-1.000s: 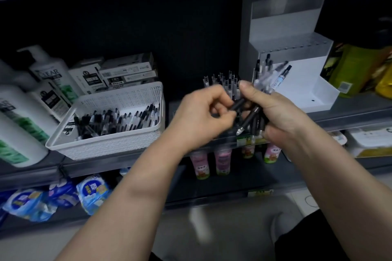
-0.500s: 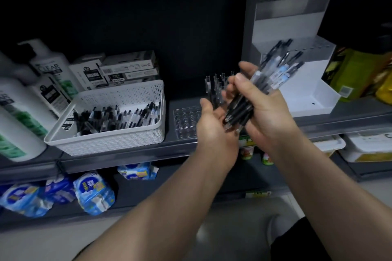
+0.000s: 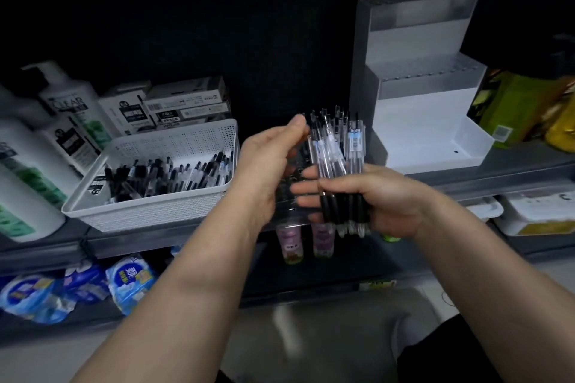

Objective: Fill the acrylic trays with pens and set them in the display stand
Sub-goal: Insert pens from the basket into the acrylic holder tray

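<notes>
Since half a second ago the pens (image 3: 337, 152) have swung upright, just left of the display stand (image 3: 420, 109), and the left hand (image 3: 267, 165) now lies flat against them, grasping nothing. Only the right hand (image 3: 382, 199) has a clenched grip, on their black barrels. If it loosens, pens could slide out and miss the acrylic tray (image 3: 284, 196), which sits half-hidden left of the stand.

Pens (image 3: 337, 162): clear barrels, black grips downward, bundled upright in right hand (image 3: 384, 199).
Acrylic tray (image 3: 287, 196): transparent, flat on shelf (image 3: 504, 172).
Display stand (image 3: 420, 124): white, stepped, upright, further right.
</notes>
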